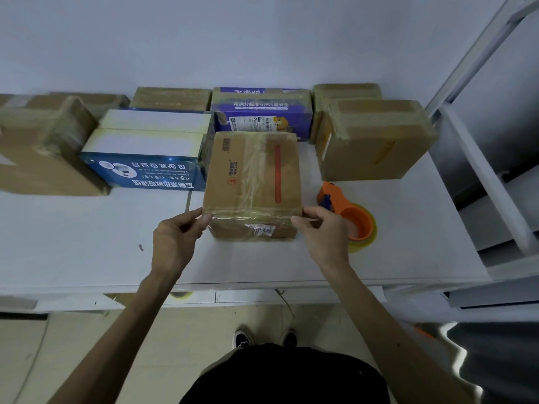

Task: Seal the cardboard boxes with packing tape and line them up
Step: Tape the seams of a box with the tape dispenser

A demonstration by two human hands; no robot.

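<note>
Already ranged along the back of the desk (87,228), against the wall: a large brown carton (43,147) at far left, a blue printed box (145,170), a purple printed box (262,112) and a taped brown carton (376,138) at right, with more brown cartons behind, all seemingly wrapped in yellowish tape. Stands well along, then, as a judgement. Holds one more, the small brown box (253,170), at mid-desk, just in front of the purple printed box and close against the right end of the blue printed box; touching or not, cannot tell. Shows clear tape down the top and across the near top edge, so looks sealed on the faces in view; underside hidden. Leaves, probably, only smoothing the tape ends and sliding into line between the blue printed box and the taped brown carton. Pinches the near left corner with the left grip (175,237), thumb on the top edge, fingers curled against the side; pinches the near right corner likewise with the right grip (323,231). Both clamped on the small brown box, one at each end of its near edge, the box between and beyond them. Just right of the right grip, on the desk and held by neither: orange tape dispenser (347,211).
</note>
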